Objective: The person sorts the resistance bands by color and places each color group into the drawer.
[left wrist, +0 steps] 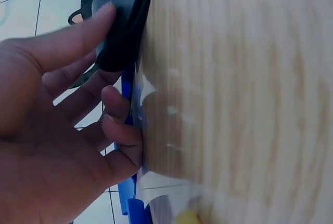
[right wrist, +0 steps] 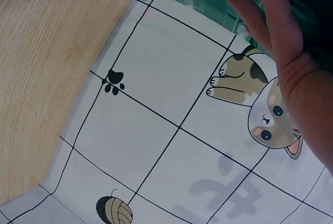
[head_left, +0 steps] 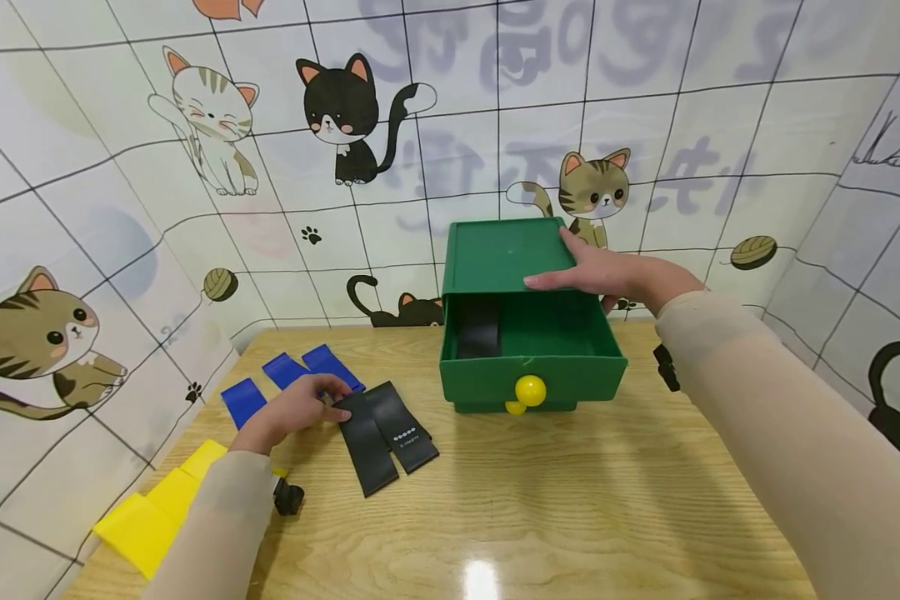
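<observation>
My left hand (head_left: 300,406) pinches the near-left end of a black resistance band (head_left: 365,446), thumb on top and fingers behind it. A second black resistance band (head_left: 402,425), marked X-Heavy with a row of dots, lies beside it. With fingers spread, my right hand (head_left: 592,271) rests on the top and right side of a green drawer box (head_left: 506,250). Its drawer (head_left: 487,379) is pulled out and has a yellow knob (head_left: 530,391). Inside the drawer, at the left, is another black band (head_left: 478,327). The right wrist view shows straight fingers (right wrist: 281,26) along the box's side.
Several blue bands (head_left: 332,367) lie behind and left of my left hand. Yellow bands (head_left: 168,500) lie by my left forearm, near the table's left side. A cat-patterned sheet (head_left: 465,183) surrounds the wooden table (head_left: 555,500) at the back and sides.
</observation>
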Motion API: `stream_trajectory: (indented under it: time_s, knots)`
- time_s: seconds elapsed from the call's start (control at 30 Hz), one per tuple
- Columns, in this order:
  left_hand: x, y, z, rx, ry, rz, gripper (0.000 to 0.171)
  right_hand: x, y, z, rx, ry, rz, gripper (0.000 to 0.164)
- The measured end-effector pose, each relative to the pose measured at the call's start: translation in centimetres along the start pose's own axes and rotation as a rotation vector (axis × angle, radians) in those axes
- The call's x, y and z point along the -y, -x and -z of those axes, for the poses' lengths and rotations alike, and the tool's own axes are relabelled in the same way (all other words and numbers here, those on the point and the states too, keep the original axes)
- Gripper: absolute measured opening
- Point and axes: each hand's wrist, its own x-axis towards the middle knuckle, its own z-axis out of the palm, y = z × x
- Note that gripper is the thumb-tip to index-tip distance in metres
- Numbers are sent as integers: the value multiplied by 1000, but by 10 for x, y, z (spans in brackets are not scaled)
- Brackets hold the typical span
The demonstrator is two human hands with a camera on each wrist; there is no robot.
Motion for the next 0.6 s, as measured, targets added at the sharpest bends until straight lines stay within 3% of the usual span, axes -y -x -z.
stream_trajectory:
  time_s: [0.23,0.6]
  knots:
    - [1,3,4,-26,38,26,27,-2,1,1,5,-3,-3,128]
    - [-5,5,6,44,112,89,33,-2,0,1,3,-6,0,128]
